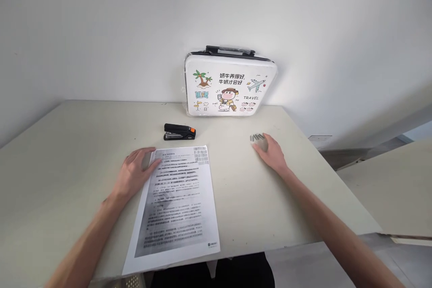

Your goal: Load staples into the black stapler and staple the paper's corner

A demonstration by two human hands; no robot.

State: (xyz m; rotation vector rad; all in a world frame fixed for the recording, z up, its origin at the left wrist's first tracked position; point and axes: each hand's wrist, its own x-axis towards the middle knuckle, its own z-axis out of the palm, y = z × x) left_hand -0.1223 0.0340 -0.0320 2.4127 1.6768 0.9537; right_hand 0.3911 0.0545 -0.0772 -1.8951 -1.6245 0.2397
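A printed sheet of paper (175,198) lies on the table in front of me, slightly slanted, with dense text and a code block at its top right. My left hand (137,166) rests at the sheet's upper left corner, thumb and fingertips touching its edge, fingers apart. Just beyond the sheet sits a black stapler (179,132) with an orange patch. Over on the right, my right hand (270,150) lies on the table, thumb and index finger apart beside several short grey metal strips (257,137) that look like staples. Its other fingers are mostly hidden.
A white case (231,85) with cartoon prints and a black handle stands against the wall at the table's back. The pale table (256,211) ends close to my lap. Another light surface (394,184) lies past the right edge.
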